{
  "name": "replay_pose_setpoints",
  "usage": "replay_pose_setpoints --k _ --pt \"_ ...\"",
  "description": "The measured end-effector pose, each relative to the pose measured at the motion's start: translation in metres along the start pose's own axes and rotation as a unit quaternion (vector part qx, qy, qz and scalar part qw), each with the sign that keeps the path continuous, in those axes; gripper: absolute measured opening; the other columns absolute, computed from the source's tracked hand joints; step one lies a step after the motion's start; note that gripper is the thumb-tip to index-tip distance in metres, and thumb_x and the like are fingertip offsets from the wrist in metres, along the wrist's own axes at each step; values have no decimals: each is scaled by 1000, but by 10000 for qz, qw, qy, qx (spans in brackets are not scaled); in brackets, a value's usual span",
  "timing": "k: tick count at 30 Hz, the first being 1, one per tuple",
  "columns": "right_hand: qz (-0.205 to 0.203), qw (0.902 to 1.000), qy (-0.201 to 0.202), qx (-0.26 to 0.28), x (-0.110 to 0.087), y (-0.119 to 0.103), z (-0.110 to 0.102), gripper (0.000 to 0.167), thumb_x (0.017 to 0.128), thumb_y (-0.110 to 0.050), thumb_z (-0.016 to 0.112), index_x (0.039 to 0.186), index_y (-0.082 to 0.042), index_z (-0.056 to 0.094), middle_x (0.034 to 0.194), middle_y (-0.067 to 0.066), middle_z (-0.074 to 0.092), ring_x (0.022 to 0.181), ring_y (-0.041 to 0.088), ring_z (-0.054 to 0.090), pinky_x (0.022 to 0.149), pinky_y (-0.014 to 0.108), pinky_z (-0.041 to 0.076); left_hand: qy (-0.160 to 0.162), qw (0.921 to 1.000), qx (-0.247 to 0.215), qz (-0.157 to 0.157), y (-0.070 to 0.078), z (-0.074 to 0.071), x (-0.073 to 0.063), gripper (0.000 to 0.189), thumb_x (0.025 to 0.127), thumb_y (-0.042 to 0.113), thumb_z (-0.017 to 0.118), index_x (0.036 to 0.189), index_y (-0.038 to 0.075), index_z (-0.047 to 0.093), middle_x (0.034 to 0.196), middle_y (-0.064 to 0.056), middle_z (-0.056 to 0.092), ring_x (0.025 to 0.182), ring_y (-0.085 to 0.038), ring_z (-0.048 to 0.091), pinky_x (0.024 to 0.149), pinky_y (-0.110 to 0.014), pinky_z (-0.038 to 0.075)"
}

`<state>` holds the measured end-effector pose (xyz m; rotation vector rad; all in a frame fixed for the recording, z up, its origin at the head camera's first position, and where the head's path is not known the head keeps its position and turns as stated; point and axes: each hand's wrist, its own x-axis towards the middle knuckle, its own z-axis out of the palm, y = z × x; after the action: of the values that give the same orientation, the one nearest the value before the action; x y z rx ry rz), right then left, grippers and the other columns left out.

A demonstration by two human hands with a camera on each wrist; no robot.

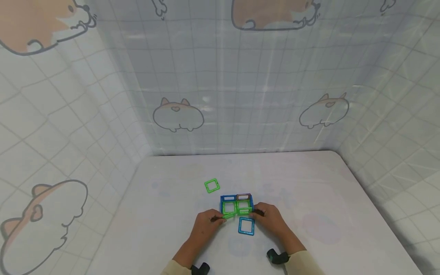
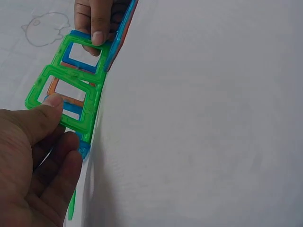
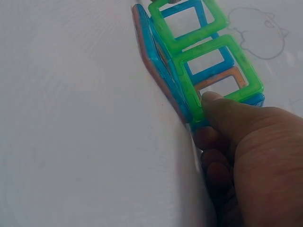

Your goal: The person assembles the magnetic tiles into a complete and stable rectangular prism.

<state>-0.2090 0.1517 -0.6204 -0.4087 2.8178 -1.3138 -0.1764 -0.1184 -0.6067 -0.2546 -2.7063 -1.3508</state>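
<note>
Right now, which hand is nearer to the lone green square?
Left. The left hand is nearly straight below the lone green square in the head view; the right hand is farther off to the lower right, at the joined squares.

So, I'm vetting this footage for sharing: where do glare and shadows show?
Head: pale vertical glare streaks on the patterned back sheet; left wrist: dim overall, soft grey shadow on the white surface beside the left hand; right wrist: likewise dim, with the lower fingers of the right hand in deep shade.
</note>
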Motion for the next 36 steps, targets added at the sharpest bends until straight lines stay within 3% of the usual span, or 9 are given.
replay_pose_setpoints --k 9,18,29,36 --pt "-86 10000 -48 -2 1 -2 0 5 88 -27 77 92 -26 73 82 -18 63 77 10 53 67 22 46 142 9990 -281 321 -2 1 3 13 81 16 83 86 23 73 86 14 70 81 -3 63 71 -21 57" --pt "-166 9997 -70 149 1 1 0 9 88 -32 76 89 -24 74 82 -18 63 77 8 53 69 22 47 156 9991 -394 -38 -7 2 5 11 82 21 82 87 23 72 85 14 68 81 -3 63 71 -20 57" --pt "-230 9994 -96 226 0 3 0 11 89 -34 75 89 -23 74 83 -17 64 78 8 54 71 23 48 292 9991 -259 -160 -6 1 8 14 82 22 83 86 21 69 85 13 68 80 -5 63 69 -21 57" --pt "-194 9995 -87 221 0 2 0 7 89 -30 75 85 -26 71 82 -16 63 77 8 53 68 22 46 251 9989 -312 -243 -6 -2 12 20 83 25 82 95 18 68 94 9 68 87 -8 64 74 -21 58"
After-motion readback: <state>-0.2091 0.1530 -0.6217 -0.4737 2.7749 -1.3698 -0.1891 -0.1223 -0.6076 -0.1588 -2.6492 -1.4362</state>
